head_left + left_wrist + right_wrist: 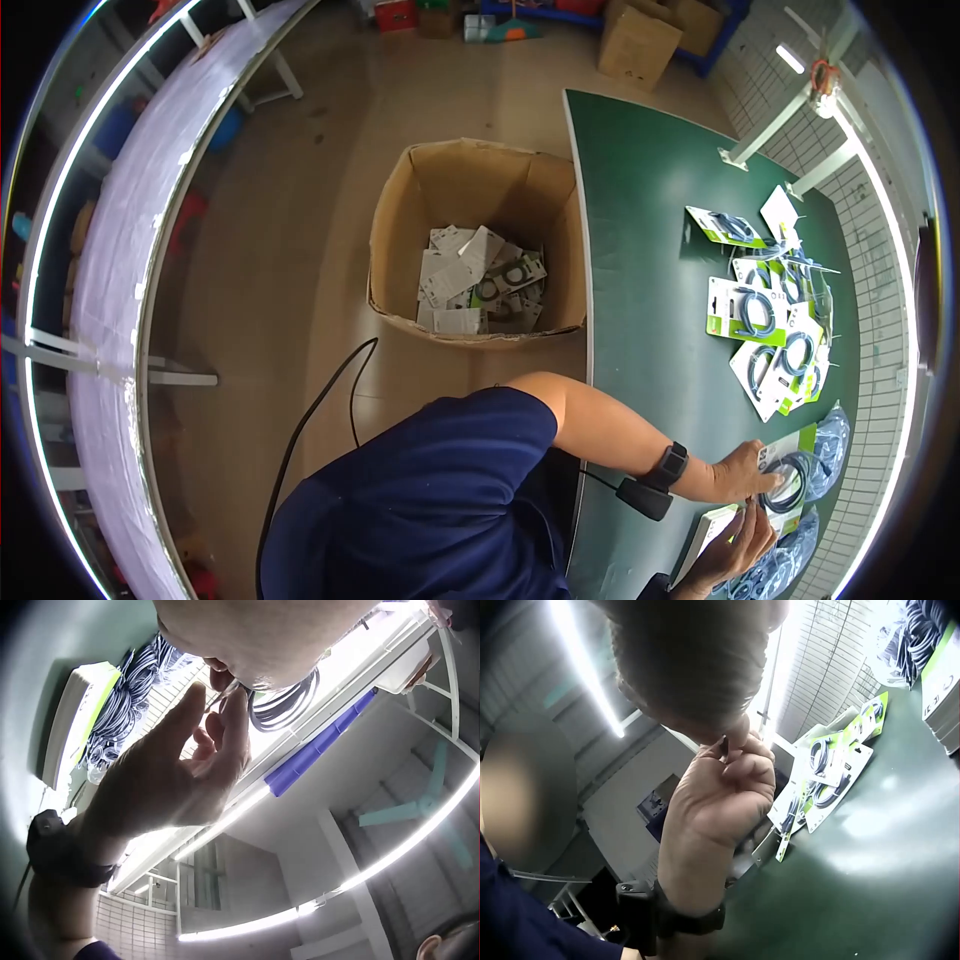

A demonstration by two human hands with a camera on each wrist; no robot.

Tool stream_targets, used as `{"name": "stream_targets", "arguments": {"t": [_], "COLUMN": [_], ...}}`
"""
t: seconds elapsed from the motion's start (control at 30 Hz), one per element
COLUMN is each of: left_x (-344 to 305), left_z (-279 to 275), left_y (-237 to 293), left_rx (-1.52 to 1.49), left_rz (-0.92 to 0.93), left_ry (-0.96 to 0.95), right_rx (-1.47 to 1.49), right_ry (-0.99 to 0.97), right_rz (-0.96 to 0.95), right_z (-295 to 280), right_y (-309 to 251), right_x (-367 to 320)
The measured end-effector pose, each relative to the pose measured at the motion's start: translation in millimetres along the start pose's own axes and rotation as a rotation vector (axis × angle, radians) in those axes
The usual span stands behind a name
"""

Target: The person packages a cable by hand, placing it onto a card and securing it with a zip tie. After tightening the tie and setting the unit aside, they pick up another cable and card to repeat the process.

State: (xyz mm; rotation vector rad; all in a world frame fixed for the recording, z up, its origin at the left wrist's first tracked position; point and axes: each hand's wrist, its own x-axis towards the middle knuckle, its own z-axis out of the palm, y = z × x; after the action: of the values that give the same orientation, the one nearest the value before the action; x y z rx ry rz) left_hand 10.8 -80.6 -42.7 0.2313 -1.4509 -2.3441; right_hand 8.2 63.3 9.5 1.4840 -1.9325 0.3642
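A coiled dark cable (799, 487) is in my left hand (738, 474), whose fingers pinch it near one side of the loop. My right hand (736, 548) meets the left at the coil, thumb and forefinger pinching a thin part of the cable. In the left wrist view, the coil (289, 709) hangs beside the left hand (262, 637), and the right hand's (172, 765) fingertips touch close to it. The right wrist view has the left hand (724, 795) past the right hand (690, 667); the coil is hidden there. A white-and-green card (800, 442) lies behind the coil.
A stack of cards (712, 528) stands beside the right hand, near bagged cables (830, 455). Carded cables (757, 312) are piled farther along the green table (650, 250). An open cardboard box (480, 160) with several packages stands on the floor by the table edge.
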Motion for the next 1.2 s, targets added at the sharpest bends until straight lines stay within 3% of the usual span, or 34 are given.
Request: {"name": "stream_targets", "arguments": {"t": [0.33,0.47,0.6,0.73,0.83,1.0,1.1,1.17,1.2], "left_x": [-11.2,-7.8,-0.2,-3.9,-21.6,-17.3,5.8,15.9,-3.1], "left_z": [6.3,10.6,11.3,15.0,-5.3,0.3,32.2,43.7,37.9], "left_y": [-2.7,-10.0,-16.2,-14.2,20.8,17.7,-31.4,-34.5,2.5], "left_rx": [-0.118,-0.097,-0.129,-0.051,-0.273,-0.247,-0.075,0.081,-0.227], "left_rz": [-0.052,0.059,0.109,0.277,0.025,0.023,0.196,0.274,0.105], "left_ry": [0.083,0.135,0.058,0.239,-0.086,-0.145,-0.050,-0.055,-0.171], "right_rx": [-0.002,-0.100,-0.109,-0.040,-0.001,0.000,0.049,0.018,0.019], "right_ry": [0.034,0.098,0.126,0.189,0.228,0.298,0.343,0.311,0.304], "right_rz": [0.057,0.072,0.157,0.186,0.146,0.163,0.090,0.144,0.179], "right_z": [8.4,15.7,21.3,19.9,15.8,9.1,2.7,-6.9,-13.3], "right_y": [17.4,16.7,10.5,-2.0,-1.7,0.0,-0.5,3.4,3.2], "right_x": [-16.2,-18.1,-22.8,-27.2,-34.7,-45.4,-38.4,-42.9,-45.1]}}
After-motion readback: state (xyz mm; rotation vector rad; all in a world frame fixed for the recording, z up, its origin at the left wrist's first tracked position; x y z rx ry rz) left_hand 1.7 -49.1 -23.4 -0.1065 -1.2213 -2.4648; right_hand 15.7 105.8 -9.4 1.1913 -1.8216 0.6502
